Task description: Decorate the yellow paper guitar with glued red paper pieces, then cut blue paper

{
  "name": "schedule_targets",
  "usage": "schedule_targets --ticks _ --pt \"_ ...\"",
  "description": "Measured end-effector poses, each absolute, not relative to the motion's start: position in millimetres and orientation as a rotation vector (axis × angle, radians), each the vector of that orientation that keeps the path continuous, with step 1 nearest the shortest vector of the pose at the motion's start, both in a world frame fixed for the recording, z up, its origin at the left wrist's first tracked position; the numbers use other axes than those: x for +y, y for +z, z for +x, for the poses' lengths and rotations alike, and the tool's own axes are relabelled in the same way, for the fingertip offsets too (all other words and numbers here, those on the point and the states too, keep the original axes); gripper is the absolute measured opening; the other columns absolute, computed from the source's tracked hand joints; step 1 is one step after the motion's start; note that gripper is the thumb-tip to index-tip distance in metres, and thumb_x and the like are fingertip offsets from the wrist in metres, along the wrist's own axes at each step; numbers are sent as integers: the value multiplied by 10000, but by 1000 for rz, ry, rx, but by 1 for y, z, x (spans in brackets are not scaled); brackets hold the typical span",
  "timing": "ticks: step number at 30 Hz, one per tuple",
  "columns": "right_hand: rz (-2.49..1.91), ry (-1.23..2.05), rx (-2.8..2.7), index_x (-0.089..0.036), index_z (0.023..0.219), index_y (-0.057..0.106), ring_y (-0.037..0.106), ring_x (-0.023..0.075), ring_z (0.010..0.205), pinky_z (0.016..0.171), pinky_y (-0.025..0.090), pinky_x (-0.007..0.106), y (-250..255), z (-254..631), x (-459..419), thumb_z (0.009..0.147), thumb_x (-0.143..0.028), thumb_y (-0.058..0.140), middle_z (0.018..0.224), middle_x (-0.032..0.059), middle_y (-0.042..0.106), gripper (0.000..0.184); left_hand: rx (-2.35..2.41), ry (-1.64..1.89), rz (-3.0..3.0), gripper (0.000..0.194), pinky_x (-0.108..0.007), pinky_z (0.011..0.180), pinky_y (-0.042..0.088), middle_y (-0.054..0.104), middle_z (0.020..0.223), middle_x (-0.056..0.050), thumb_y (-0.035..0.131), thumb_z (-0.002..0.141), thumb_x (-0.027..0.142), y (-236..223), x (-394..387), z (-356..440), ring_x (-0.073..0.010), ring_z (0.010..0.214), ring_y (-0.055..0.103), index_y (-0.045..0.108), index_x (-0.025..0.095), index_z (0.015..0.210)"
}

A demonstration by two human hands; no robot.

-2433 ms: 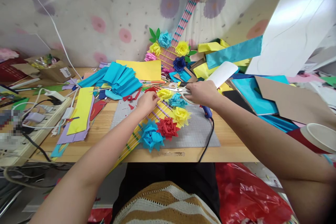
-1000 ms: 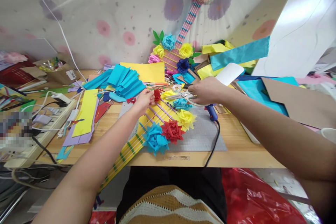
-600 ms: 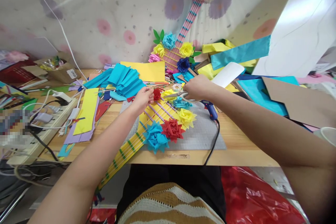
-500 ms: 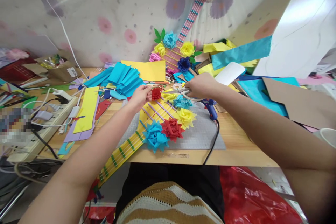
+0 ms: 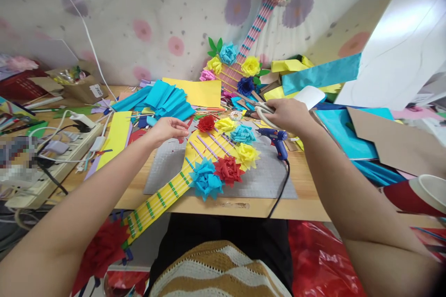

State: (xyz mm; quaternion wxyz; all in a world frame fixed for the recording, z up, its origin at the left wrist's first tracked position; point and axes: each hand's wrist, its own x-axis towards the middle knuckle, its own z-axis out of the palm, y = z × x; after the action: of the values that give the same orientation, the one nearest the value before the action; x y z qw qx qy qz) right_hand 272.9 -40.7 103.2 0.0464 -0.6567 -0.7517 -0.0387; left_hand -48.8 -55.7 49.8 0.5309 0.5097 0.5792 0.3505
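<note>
A yellow paper guitar (image 5: 174, 185) with purple strings and paper flowers lies on a grey cutting mat (image 5: 265, 178). My left hand (image 5: 167, 128) hovers just left of the guitar body, fingers loosely apart, holding nothing. A small red paper flower (image 5: 206, 123) sits on the guitar's top edge, a short way right of that hand. My right hand (image 5: 291, 116) is closed on a pair of scissors (image 5: 259, 107), blades pointing left, above a blue glue gun (image 5: 277, 141).
A second, pink paper guitar (image 5: 244, 51) with flowers leans against the wall. Cyan folded paper (image 5: 163, 102), yellow sheets (image 5: 195, 92) and scraps crowd the back. A power strip (image 5: 52, 155) with cables lies left. Cardboard (image 5: 393, 141) and a red cup (image 5: 418, 192) are right.
My left hand let go of the red flower, left it on the guitar and drew back left. My right hand moved right with the scissors. The guitar slid toward me.
</note>
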Motion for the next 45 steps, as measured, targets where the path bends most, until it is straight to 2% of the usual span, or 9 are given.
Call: schedule_targets --ticks 8,16,19,25,27,30,33,41,45 --pt "-1993 -64 -2139 -194 819 660 562 228 690 521 292 277 97 261 -54 743 -695 320 766 100 665 610 1464 849 1338 220 -249 577 431 673 632 -53 798 485 221 40 -59 -61 -138 574 592 667 131 637" --pt "-2109 -118 -2079 -220 910 667 593 263 750 523 316 284 86 273 -63 758 -685 296 838 115 681 614 1462 847 1294 206 -238 544 431 640 612 -48 759 581 306 38 -64 -68 -121 549 555 678 130 650" --pt "-2121 -124 -2052 -213 896 668 595 263 724 513 314 284 87 275 -66 759 -681 314 807 118 680 603 1508 866 1291 153 -218 468 397 558 497 -13 700 644 279 39 -65 -71 -96 458 489 661 131 638" --pt "-2181 -212 -2065 -217 873 665 592 263 697 505 306 295 90 285 -65 781 -663 297 795 131 674 586 1559 865 1318 166 -188 373 215 366 364 64 582 705 274 27 -69 -81 -68 337 311 640 135 775" --pt "-2202 -230 -2084 -216 887 654 592 267 711 509 297 298 89 290 -63 780 -668 288 821 131 673 591 1561 878 1342 177 -188 392 243 382 391 67 565 695 248 20 -69 -86 -76 363 339 630 141 821" --pt "-2226 -233 -2110 -208 910 637 587 268 734 523 288 302 90 299 -60 778 -667 302 857 134 671 583 1566 840 1395 249 -193 461 343 518 519 33 570 649 196 11 -66 -90 -96 474 452 643 166 886" --pt "-2218 -226 -2120 -207 936 617 581 258 749 538 286 301 94 307 -56 789 -621 344 887 128 666 517 1584 823 1393 236 -195 489 373 574 611 11 568 629 175 9 -62 -89 -100 525 485 654 177 848" --pt "-2010 -309 -2265 -190 931 558 552 274 854 626 329 330 89 331 -40 788 -340 412 970 136 631 254 1705 955 1303 156 -191 386 296 403 382 80 601 698 287 14 -53 -92 -90 346 378 508 192 780" --pt "-1967 -267 -2306 -175 940 545 540 288 859 642 325 344 83 336 -34 806 -331 376 967 166 617 266 1723 972 1329 178 -200 385 299 359 359 79 578 719 346 21 -48 -93 -89 338 352 570 180 783"
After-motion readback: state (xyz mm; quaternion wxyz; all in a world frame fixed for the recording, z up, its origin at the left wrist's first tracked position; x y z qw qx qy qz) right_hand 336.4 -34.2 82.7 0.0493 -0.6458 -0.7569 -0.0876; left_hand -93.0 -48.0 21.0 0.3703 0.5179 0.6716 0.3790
